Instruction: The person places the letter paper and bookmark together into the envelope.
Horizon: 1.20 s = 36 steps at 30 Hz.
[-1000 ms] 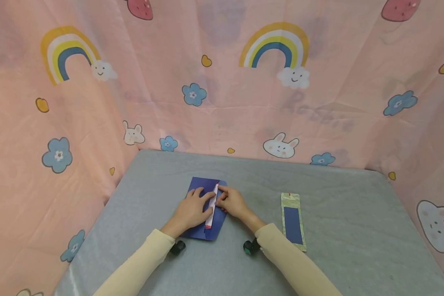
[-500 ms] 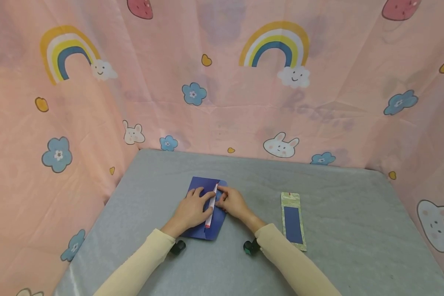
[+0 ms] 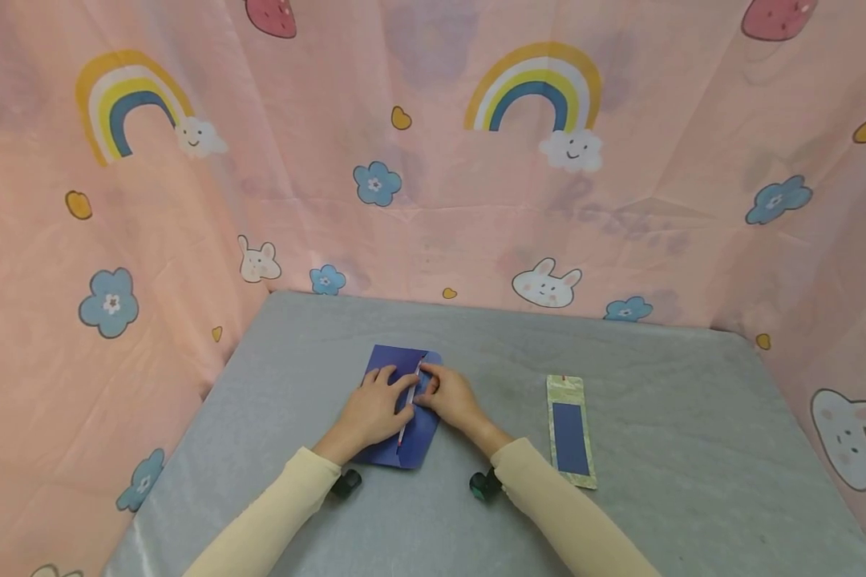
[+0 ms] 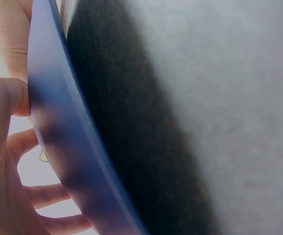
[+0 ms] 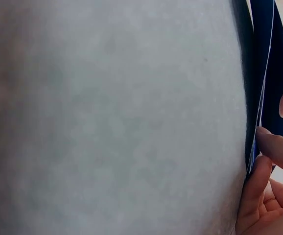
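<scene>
A dark blue envelope (image 3: 395, 453) lies tilted on the cloth, its flap to the right. From its opening a thin strip of white paper with red ends (image 3: 404, 429) sticks out; the rest is hidden inside. My left hand (image 3: 373, 409) rests on the envelope, fingers spread, thumb and forefinger reaching the opening. In the left wrist view the envelope's edge (image 4: 78, 132) bows under those fingers. My right hand (image 3: 453, 396) has its bent thumb and forefinger on the paper's outer edge, the other fingers curled. In the right wrist view its fingertips (image 5: 266, 137) meet at a thin white edge.
A long green patterned card with a dark blue panel (image 3: 570, 439) lies to the right of my right hand. Grey cloth (image 3: 657, 401) covers the table. A pink printed curtain (image 3: 433, 232) stands along the back and sides.
The white paper has slid left into the envelope, its showing part narrowing from a band to a sliver. My right hand has moved slightly left with it; my left hand stays put.
</scene>
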Motion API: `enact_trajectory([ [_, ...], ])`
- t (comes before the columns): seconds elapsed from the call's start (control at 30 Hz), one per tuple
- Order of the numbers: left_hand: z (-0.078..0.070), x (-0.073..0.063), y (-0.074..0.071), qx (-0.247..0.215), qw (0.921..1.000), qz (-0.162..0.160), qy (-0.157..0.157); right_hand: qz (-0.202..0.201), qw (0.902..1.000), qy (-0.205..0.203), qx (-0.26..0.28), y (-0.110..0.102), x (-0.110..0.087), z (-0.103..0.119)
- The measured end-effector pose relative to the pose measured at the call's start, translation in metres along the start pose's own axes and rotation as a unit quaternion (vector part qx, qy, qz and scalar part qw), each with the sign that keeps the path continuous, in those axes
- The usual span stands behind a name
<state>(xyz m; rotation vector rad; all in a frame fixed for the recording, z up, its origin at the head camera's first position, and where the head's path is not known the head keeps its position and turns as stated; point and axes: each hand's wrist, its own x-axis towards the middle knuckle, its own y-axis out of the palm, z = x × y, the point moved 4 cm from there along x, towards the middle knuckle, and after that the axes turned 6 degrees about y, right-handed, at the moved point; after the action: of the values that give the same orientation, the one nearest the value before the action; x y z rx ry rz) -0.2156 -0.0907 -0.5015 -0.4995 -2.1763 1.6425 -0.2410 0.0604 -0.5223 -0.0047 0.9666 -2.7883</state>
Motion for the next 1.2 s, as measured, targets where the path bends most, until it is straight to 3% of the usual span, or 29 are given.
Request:
enact_trajectory([
  [0.73, 0.0008, 0.0, 0.0011, 0.006, 1.0, -0.005, -0.001, -0.022, 0.9991, 0.01, -0.036, 0.0022, -0.0002, 0.0045],
  [1.2, 0.0005, 0.001, 0.0035, 0.017, 0.9998, 0.008, 0.008, -0.015, 0.9978, 0.007, 0.064, -0.0062, -0.0033, -0.0043],
])
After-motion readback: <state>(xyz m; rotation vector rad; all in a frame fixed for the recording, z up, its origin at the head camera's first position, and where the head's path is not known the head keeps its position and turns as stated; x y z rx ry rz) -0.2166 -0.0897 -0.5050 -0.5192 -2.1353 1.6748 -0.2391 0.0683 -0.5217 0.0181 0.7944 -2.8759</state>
